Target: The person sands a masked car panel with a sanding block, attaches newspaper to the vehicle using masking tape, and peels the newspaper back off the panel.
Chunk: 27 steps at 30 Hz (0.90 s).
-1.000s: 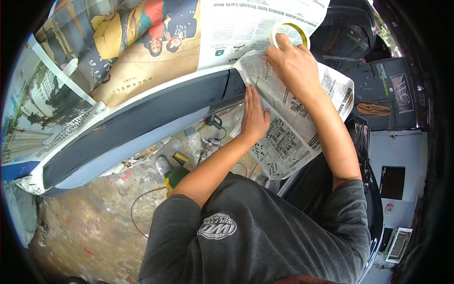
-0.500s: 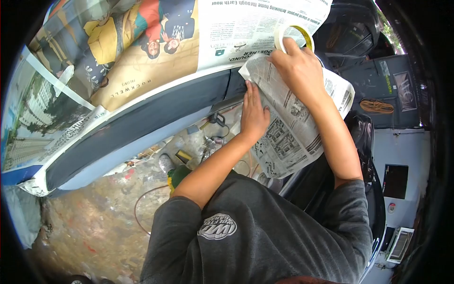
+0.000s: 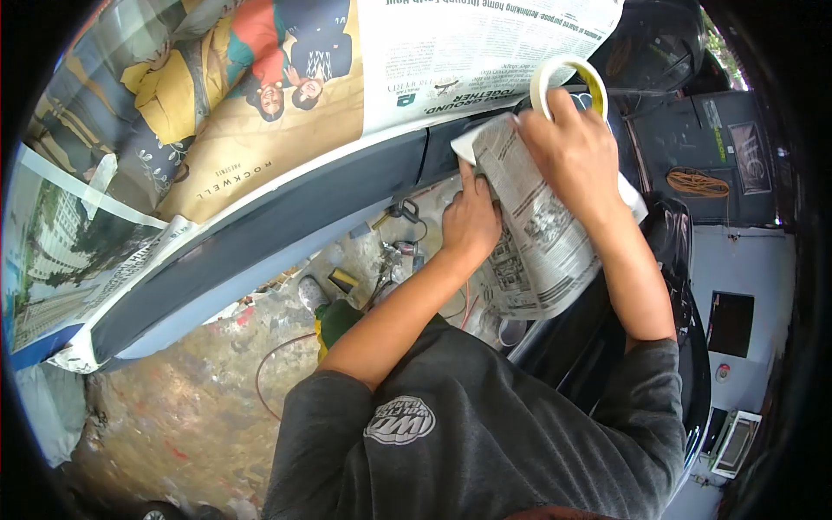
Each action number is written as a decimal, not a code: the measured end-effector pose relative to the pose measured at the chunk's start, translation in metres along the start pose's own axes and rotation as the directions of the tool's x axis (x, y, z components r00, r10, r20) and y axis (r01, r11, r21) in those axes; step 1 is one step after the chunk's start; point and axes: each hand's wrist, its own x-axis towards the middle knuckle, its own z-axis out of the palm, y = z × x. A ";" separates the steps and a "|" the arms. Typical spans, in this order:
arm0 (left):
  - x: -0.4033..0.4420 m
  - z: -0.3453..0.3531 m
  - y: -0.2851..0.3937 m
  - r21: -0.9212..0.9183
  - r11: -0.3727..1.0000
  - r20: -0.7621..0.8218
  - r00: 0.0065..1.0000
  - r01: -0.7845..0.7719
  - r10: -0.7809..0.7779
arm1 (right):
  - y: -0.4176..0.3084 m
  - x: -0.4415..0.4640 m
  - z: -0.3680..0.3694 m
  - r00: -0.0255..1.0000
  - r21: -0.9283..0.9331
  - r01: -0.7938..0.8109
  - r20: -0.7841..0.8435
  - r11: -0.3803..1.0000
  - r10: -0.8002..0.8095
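A roll of masking tape [image 3: 542, 87] with a yellow core is gripped in my right hand [image 3: 576, 156], whose fingertips are blurred near the top edge of a loose newspaper sheet [image 3: 546, 225]. My left hand [image 3: 472, 221] is closed on the left edge of that sheet, index finger stretched up toward its folded corner. The sheet hangs down in front of the dark grey car panel [image 3: 286, 225]. More newspaper [image 3: 468, 52] covers the car above the panel, its lower edge running along a pale strip.
Below, the stained floor [image 3: 191, 416] holds a hose [image 3: 269, 373], a shoe [image 3: 312, 293] and several tools. A black car [image 3: 568, 347] stands close at right. Behind it are a coiled orange cord [image 3: 698, 182] and a pale wall [image 3: 763, 286].
My right hand and the tape roll have moved right and slightly down. The sheet has shifted right and folded narrower, its upper left corner curling over. My left index finger now points up at that corner.
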 end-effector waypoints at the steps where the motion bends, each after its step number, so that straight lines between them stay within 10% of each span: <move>1: 0.000 -0.002 0.000 0.018 0.999 0.010 1.000 -0.026 0.026 | 0.004 0.008 0.003 1.000 0.016 -0.003 -0.022 1.000 0.003; 11: -0.012 0.017 -0.019 -0.130 0.986 -0.250 0.966 -0.105 0.070 | 0.014 0.017 0.016 0.996 0.017 -0.037 -0.076 0.999 0.038; 14: -0.006 0.008 -0.019 -0.324 0.942 -0.040 0.994 0.086 -0.105 | 0.013 0.015 0.014 0.998 0.000 -0.051 -0.024 0.999 0.051; 27: 0.011 0.013 -0.028 -0.247 0.968 -0.016 0.999 0.036 -0.041 | 0.007 0.014 0.006 0.998 0.004 -0.066 -0.009 0.998 0.066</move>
